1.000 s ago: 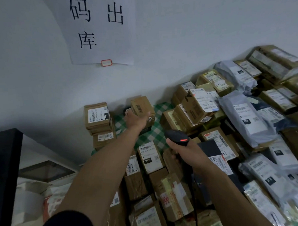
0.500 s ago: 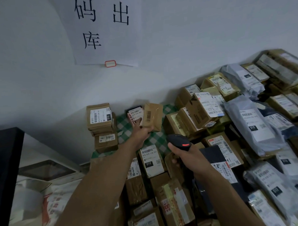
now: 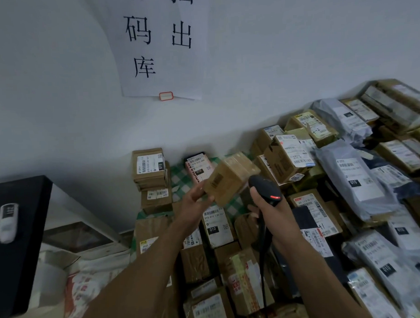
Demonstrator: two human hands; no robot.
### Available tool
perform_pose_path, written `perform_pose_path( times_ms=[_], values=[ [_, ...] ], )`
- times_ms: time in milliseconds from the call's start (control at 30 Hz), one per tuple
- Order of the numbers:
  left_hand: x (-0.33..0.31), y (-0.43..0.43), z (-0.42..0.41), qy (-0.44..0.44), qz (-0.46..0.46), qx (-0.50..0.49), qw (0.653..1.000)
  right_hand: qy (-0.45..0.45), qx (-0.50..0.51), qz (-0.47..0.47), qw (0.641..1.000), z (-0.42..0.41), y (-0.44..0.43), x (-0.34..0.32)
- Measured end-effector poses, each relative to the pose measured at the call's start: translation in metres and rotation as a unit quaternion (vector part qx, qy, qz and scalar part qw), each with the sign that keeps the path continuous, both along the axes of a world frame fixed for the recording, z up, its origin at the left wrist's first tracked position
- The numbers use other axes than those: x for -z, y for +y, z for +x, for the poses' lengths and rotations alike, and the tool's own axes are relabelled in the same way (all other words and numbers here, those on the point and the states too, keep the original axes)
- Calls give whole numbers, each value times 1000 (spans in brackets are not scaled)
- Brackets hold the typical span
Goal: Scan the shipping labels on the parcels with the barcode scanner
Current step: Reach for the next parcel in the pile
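Parcel: small brown taped cardboard box, held tilted above the parcel pile, probably to bring its shipping label round.
Left hand: grip holding the box's lower corner.
Right hand: grip wrapped round black corded barcode scanner, whose head is just beside the box.

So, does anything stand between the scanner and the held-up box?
Nothing visible does. The scanner in the right hand sits right beside the cardboard box that the left hand grips, no parcel between them.
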State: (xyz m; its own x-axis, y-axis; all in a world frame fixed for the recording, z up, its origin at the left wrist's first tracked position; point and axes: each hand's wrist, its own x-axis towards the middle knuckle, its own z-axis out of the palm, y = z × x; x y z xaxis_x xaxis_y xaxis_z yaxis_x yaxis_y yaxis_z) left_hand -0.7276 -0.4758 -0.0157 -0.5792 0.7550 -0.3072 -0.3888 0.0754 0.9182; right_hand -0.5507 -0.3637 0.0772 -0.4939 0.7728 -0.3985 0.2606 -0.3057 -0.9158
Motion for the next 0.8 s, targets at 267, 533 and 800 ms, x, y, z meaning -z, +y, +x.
perform_pose_path(
  times_ms=[267,533,800],
  values=[
    [-26,-52,36,225,-46,-30,973,28,31,20,999,7,-28,-27],
    [-54,-69,52,466,-153,-24,871,33,-42,68,996,14,-56,-58],
    [-80,-91,54,179,-67,-56,980,61,-34,83,994,23,-73,-76]
  ],
)
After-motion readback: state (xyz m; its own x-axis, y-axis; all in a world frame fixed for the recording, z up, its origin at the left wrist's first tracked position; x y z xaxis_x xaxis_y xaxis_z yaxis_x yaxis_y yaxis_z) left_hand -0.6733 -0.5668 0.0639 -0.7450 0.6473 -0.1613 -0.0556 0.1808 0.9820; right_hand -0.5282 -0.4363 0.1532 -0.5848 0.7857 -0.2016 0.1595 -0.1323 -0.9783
